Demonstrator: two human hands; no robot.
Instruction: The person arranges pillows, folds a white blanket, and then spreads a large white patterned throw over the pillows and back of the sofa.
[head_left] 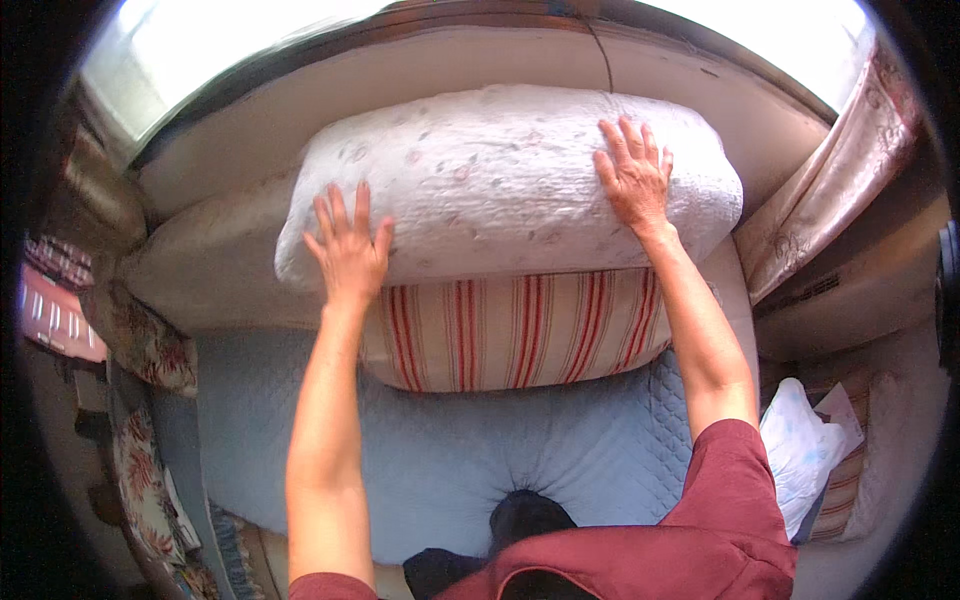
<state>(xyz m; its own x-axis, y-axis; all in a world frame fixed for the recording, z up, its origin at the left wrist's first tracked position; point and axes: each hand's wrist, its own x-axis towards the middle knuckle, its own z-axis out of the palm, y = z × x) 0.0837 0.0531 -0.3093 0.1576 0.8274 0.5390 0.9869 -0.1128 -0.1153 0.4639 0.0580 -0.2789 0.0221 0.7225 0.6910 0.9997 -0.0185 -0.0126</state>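
Note:
A large white quilted pillow (500, 180) with a faint floral print lies on top of a cream pillow with red stripes (520, 330), at the head of a bed. My left hand (348, 250) presses flat on the white pillow's lower left part, fingers spread. On its upper right part rests my right hand (633, 175), also flat with fingers apart. Neither hand grips anything. Both forearms reach up from the lower edge, and dark red sleeves show at the bottom.
A light blue quilted bedspread (450, 460) covers the bed below the pillows. A pale headboard (300, 110) and bright windows are behind. Floral fabric (140, 340) lies at the left, a curtain (830, 190) and a white plastic bag (800, 450) at the right.

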